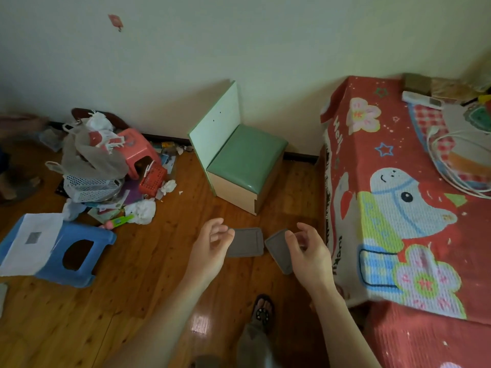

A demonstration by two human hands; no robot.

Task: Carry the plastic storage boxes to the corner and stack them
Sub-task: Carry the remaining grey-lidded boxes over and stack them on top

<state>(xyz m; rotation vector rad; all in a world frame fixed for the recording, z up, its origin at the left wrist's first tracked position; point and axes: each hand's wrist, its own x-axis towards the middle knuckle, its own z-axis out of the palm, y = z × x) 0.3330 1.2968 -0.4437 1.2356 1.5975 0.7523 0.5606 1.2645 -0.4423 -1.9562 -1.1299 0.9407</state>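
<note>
Reaching down, you have both hands out over the floor, and neither holds anything. Your left hand [214, 244] has its fingers loosely curled, just at 9 o'clock of the left box [245, 242]. Your right hand [309, 252] is likewise loose, in front of the right box [279, 248], which lies skewed just at 3 o'clock of the first, close to the red cloth [398, 181]. Both grey boxes rest flat on the wood floor [148, 261]; only their tops show, so their depth is unclear. You seem to be at the pick-up step. Next, lower each hand to a box's edges and grip firmly before lifting. The green seat [247, 158] stands at 12 o'clock by the wall.
</note>
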